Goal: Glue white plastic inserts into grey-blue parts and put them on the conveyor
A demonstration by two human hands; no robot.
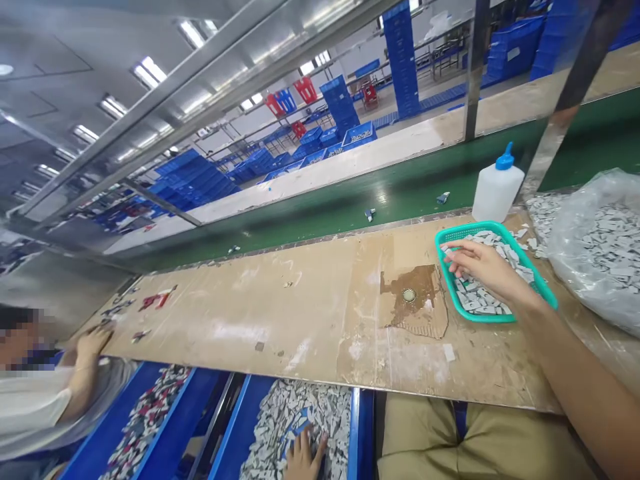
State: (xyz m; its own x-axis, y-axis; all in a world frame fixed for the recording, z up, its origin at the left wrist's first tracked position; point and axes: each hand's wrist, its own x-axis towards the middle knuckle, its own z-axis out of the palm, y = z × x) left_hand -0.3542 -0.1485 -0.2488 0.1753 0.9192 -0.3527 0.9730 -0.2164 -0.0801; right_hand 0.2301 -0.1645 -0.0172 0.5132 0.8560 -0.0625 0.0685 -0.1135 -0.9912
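My right hand (477, 267) is above a green plastic basket (543, 290) of small flat white-grey pieces (483, 297). Its thumb and fingers pinch what looks like one small white piece (447, 251) over the basket's left rim. Low in the view, my left hand (303, 459) reaches into a blue bin (354, 427) heaped with grey-white pieces (280, 417). The fingers of that hand are apart, touching the heap, and a bit of blue bin floor shows beside them. Part of the left hand is cut off by the frame's bottom edge.
A white squeeze bottle (497, 190) with a blue cap stands behind the basket; a clear bag (600, 247) of pieces lies right. On the cardboard-covered bench (300, 300) is a wet brown patch with a round cap (409, 295). A green belt (320, 223) runs behind. A co-worker (45, 393) sits left.
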